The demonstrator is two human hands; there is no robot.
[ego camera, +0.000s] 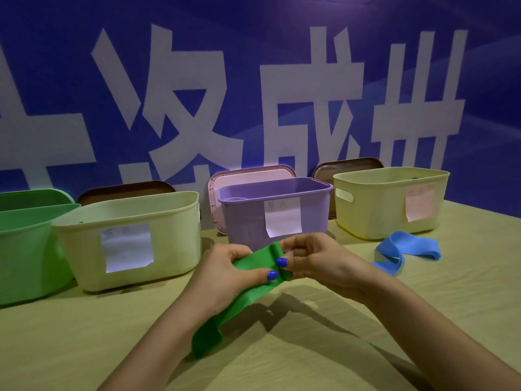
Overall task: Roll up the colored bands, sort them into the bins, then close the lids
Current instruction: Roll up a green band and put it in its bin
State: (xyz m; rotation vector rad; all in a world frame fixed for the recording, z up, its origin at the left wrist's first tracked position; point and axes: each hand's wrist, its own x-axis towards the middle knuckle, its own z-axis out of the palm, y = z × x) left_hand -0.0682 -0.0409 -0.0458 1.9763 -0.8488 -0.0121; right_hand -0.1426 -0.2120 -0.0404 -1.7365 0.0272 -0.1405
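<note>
A green band (225, 314) is held above the table in front of me. Its far end is curled into a small roll. My left hand (225, 275) pinches that end from the left, and my right hand (313, 261) pinches it from the right, thumbs on top. The band's loose end hangs down toward the table. A blue band (400, 249) lies unrolled at the right. Four open bins stand in a row: green (25, 249), cream (129, 238), purple (276, 210), yellow (389, 201).
Lids lean behind the bins against the blue wall banner: a brown lid (127, 189), a pink lid (253, 172), another brown lid (346, 165). Paper labels are stuck on the cream, purple and yellow bins. The tan table (338, 348) stretches toward me.
</note>
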